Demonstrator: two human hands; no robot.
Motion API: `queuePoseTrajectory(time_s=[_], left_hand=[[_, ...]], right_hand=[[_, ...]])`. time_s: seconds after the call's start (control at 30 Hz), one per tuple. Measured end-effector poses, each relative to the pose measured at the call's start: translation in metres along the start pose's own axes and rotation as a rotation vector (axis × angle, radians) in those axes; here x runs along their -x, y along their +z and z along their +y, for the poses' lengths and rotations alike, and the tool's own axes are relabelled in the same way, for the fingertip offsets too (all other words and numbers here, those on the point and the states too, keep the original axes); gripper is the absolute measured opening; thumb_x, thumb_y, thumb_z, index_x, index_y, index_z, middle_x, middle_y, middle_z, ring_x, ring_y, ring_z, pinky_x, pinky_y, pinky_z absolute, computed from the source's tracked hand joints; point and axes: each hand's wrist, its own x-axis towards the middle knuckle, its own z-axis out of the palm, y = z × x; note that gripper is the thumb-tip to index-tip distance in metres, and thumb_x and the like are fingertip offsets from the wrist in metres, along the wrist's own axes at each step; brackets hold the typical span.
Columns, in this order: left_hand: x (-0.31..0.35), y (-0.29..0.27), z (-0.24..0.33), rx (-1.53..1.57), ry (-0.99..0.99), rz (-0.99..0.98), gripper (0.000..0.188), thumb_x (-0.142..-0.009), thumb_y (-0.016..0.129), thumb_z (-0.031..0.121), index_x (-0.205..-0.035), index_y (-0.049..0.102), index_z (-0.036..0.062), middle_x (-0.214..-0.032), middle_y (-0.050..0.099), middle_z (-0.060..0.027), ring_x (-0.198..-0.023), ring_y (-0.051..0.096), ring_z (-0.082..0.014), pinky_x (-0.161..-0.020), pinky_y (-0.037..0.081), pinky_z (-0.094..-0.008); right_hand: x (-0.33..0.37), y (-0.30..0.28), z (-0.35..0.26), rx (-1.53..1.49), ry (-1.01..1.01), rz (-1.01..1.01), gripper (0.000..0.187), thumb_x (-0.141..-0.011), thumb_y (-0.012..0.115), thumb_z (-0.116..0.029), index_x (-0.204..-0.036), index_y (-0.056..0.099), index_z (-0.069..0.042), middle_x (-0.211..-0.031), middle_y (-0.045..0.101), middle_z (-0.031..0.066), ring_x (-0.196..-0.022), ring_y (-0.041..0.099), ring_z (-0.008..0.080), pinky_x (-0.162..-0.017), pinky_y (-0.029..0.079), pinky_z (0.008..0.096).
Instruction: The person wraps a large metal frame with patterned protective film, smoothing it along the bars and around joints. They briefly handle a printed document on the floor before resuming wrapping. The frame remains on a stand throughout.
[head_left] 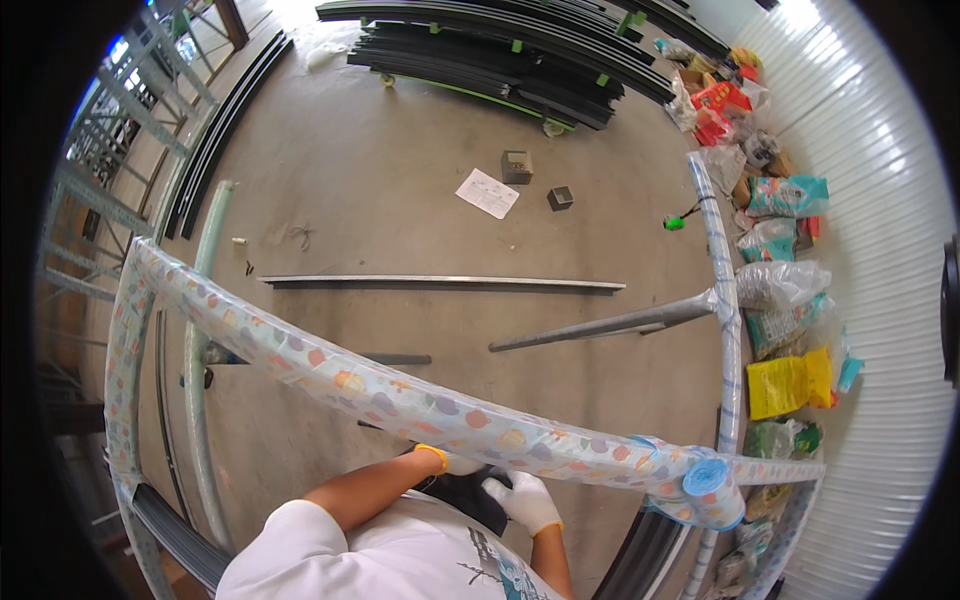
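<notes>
My left hand (462,464), in a white glove with a yellow cuff, is in front of my waist. The wrapped beam hides most of its fingers. My right hand (527,502), gloved the same way, is close beside it over dark cloth (470,497). Its fingers look bent inward, but what they hold cannot be made out. Just beyond both hands runs a long beam (400,390) wrapped in pale film with a colourful print. A roll of blue film (708,478) sits at the beam's right end, where more film is bunched.
Wrapped posts stand at the left (125,370) and right (722,270). A grey tube (610,322) juts inward from the right post. On the floor lie a metal bar (440,282), a paper sheet (487,193) and small boxes (517,167). Dark profiles (480,65) are stacked behind; bags (790,385) line the right wall.
</notes>
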Motion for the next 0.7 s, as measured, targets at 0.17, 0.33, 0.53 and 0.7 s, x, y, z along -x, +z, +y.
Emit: queuePoseTrajectory(time_s=[0.17,0.33,0.53,0.7], left_hand=[[0.05,-0.083,0.038,0.049,-0.324,0.133,0.06,-0.105,0.059,0.053,-0.151,0.068,0.0147,-0.156,0.066,-0.0156,-0.147,0.058,-0.0386,-0.122,0.046,-0.0478],[0.108,-0.096,0.042,0.386,-0.835,0.483,0.062,-0.097,0.066,0.046,-0.141,0.071,0.0026,-0.129,0.077,-0.0273,-0.125,0.072,-0.0439,-0.11,0.056,-0.0454],[0.158,-0.093,0.023,0.702,-1.108,1.076,0.056,-0.096,0.075,0.038,-0.137,0.071,-0.0006,-0.121,0.08,-0.0239,-0.113,0.077,-0.0387,-0.103,0.059,-0.0446],[0.156,-0.092,-0.054,0.617,-1.21,1.41,0.069,-0.093,0.083,0.041,-0.147,0.062,0.0022,-0.143,0.069,-0.0241,-0.128,0.068,-0.0414,-0.111,0.054,-0.0473]], right_hand=[[-0.026,-0.004,0.039,0.068,0.017,-0.068,0.063,-0.099,0.074,-0.048,-0.14,0.072,0.0,-0.14,0.075,0.0248,-0.132,0.07,0.0409,-0.114,0.053,0.0441],[-0.068,-0.009,0.041,0.287,0.147,-0.207,0.079,-0.101,0.059,-0.068,-0.149,0.067,-0.007,-0.149,0.069,0.0252,-0.141,0.062,0.0453,-0.118,0.049,0.045],[-0.082,-0.021,0.007,0.393,-0.121,-0.117,0.063,-0.1,0.07,-0.051,-0.135,0.074,0.001,-0.13,0.078,0.0278,-0.126,0.073,0.0418,-0.112,0.053,0.0465],[-0.117,-0.02,0.006,0.383,-0.088,-0.156,0.055,-0.101,0.075,-0.041,-0.137,0.073,0.001,-0.134,0.077,0.0239,-0.127,0.073,0.0357,-0.111,0.054,0.0418]])
